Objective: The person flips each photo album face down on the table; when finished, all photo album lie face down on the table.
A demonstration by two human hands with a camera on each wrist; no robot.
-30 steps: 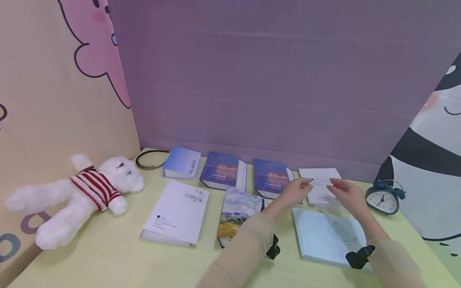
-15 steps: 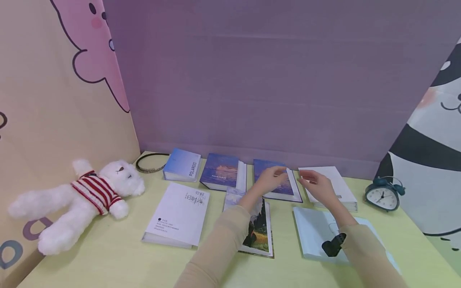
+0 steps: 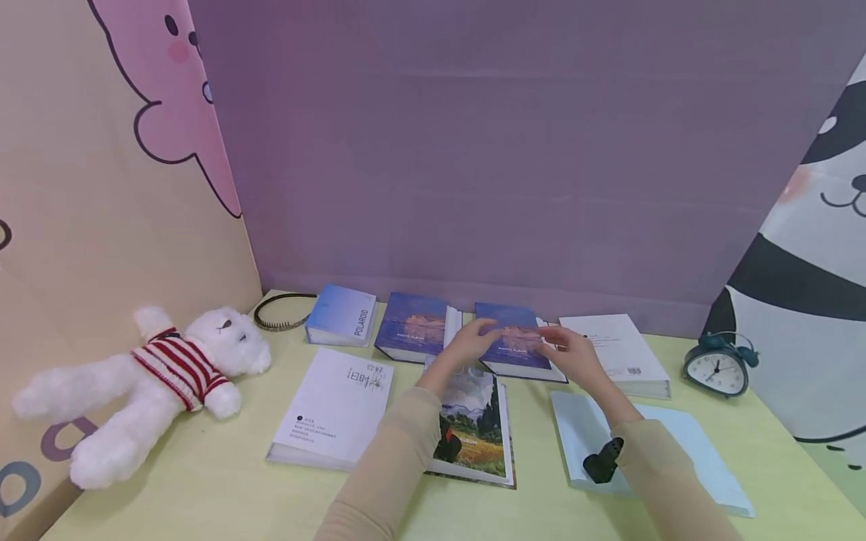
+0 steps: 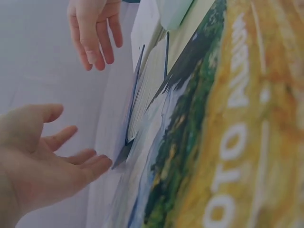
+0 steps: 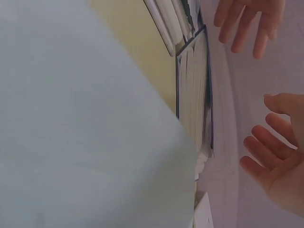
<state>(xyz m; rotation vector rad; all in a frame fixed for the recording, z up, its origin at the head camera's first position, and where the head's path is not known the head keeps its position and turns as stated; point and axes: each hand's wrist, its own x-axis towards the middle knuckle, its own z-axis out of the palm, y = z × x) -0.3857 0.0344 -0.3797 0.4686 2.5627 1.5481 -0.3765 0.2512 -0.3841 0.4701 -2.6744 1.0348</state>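
Observation:
A blue photo album [image 3: 510, 336] with a sunset-like cover lies at the back of the table between my two hands. My left hand [image 3: 469, 344] is over its left side, fingers spread and relaxed. On its right side, my right hand [image 3: 573, 353] has loosely bent fingers near the album's edge. Both palms face each other with nothing held, as the left wrist view shows with my left hand [image 4: 52, 161] and the right wrist view with my right hand [image 5: 278, 152]. Below my left forearm lies a photo album with a painted landscape cover [image 3: 476, 421].
Another blue album [image 3: 413, 323] and a small Polaroid album [image 3: 341, 312] stand left. White albums [image 3: 334, 406] [image 3: 612, 349] lie on either side. A pale blue album [image 3: 690, 451] is under my right forearm. An alarm clock [image 3: 716, 370], headband [image 3: 277, 325] and teddy bear [image 3: 183, 368] flank them.
Both hands have moved left, from over the white album at the right to the blue photo album beside it. The albums lie where they were.

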